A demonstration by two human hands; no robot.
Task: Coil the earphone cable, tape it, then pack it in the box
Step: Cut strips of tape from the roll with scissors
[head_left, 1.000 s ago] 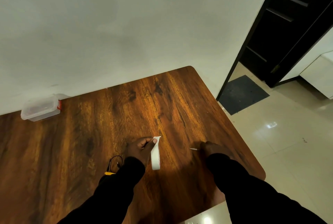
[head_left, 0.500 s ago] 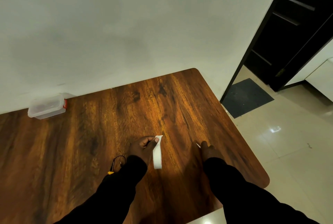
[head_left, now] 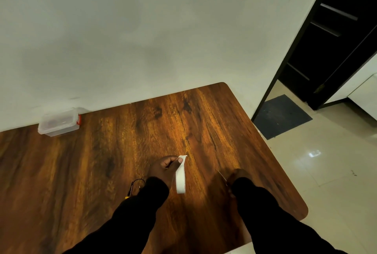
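Your left hand fingers pinch the white tape strip above the bench; your right hand fingers' state, can't tell.

- Wooden surface (dark grain, rounded corners) against a pale wall
- Dark mat on tiled floor
- Black door, right

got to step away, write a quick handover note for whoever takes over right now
Left hand: pinches a strip of white tape, hanging free.
Right hand: holds a thin tool, likely scissors; grip unclear.
Earphone cable: on the table beside the left sleeve, looks coiled.
Box: far left by the wall, lid on.
Left: tape the coil, open the box, pack it.
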